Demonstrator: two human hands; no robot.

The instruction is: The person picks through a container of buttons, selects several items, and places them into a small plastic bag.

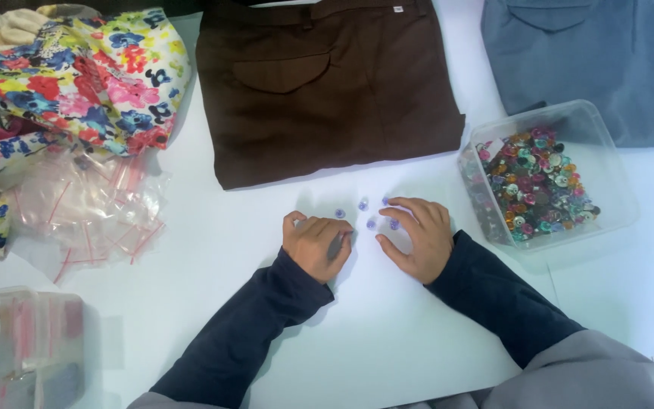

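Several small purple buttons lie on the white table in front of folded brown trousers. My left hand rests curled on the table just left of them, with a small dark object tucked between its fingers; I cannot tell what it is. My right hand lies flat with its fingers spread, fingertips touching the purple buttons. Both arms wear dark blue sleeves.
A clear plastic tub full of mixed coloured buttons stands at the right. A grey folded garment lies behind it. Floral fabric and clear zip bags sit at the left, another clear container at the lower left.
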